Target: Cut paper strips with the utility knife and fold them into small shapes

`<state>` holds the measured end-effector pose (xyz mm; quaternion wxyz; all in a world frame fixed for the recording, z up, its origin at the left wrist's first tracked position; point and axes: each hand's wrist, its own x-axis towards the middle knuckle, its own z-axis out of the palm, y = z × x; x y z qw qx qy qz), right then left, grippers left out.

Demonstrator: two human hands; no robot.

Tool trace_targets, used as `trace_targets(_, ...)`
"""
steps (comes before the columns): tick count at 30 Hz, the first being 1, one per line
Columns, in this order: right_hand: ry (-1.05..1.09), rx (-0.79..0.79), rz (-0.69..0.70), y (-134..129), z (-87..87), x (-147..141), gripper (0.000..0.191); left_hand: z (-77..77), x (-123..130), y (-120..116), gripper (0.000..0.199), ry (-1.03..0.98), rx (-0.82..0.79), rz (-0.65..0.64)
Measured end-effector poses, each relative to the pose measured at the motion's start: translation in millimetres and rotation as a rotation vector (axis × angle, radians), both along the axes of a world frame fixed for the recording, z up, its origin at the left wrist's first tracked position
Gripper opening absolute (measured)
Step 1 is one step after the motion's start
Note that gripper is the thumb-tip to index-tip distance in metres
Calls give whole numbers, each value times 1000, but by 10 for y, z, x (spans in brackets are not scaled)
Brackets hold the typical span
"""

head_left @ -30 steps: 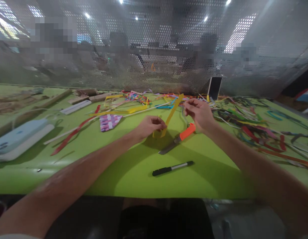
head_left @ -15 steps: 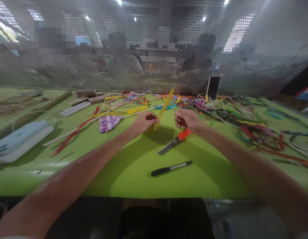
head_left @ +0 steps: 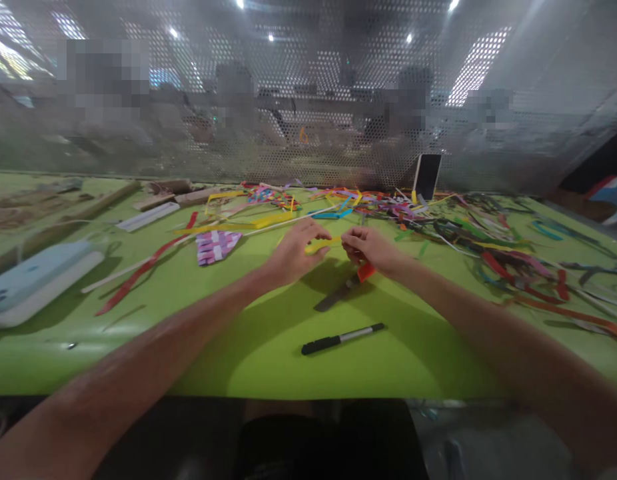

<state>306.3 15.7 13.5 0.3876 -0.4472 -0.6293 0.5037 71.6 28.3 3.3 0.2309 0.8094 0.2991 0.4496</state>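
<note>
A yellow strip (head_left: 333, 243) runs between my two hands, above the green table. My right hand (head_left: 368, 248) pinches its right end with closed fingers. Around the strip's left part, my left hand (head_left: 299, 252) has thumb and forefinger spread apart, with a gap between their tips. Below my right hand lies a knife (head_left: 338, 294) with an orange handle partly hidden by the hand. A black and silver pen (head_left: 342, 339) rests nearer the table's front edge. To the left of my left hand sits a purple and white woven piece (head_left: 217, 247).
Colourful strips (head_left: 378, 203) are heaped along the back and right. A phone (head_left: 428, 176) stands upright at the back, before a perforated metal screen (head_left: 308, 147). Far left are a pale blue device (head_left: 38, 273) and wood pieces. A red strip (head_left: 143, 270) lies at left.
The yellow strip, earlier upright in my left hand, is now low and roughly level, with its right end in my right hand. My left hand's fingers have opened and moved slightly right.
</note>
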Motion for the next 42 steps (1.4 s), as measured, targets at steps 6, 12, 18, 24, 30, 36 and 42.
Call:
trace_targets(6, -14, 40, -18, -73, -45, -136, 44, -43, 80, -142, 15, 69, 31, -25)
trace_targets(12, -5, 81, -40, -138, -87, -226, 45, -125, 90, -116, 23, -27, 118, 21)
trace_targets(18, -14, 107, -34, -138, -127, -235, 52, -168, 64, -52, 12, -7, 155, 5)
trace_targets(24, -131, 219, -89, -15, -106, -81, 48, -161, -7, 64, 9, 45, 119, 6)
trace_targets(30, -404, 473, -197, 148, -37, 218, 31, -242, -59, 230, 13, 79, 36, 51)
trace_targets(36, -660, 545, -123, 232, -179, 283, 25, -207, -96, 255, 21, 144, -19, 53)
trace_targets(42, -813, 568, -74, 282, -253, 311, 30, -122, -109, 223, 27, 237, -17, 21)
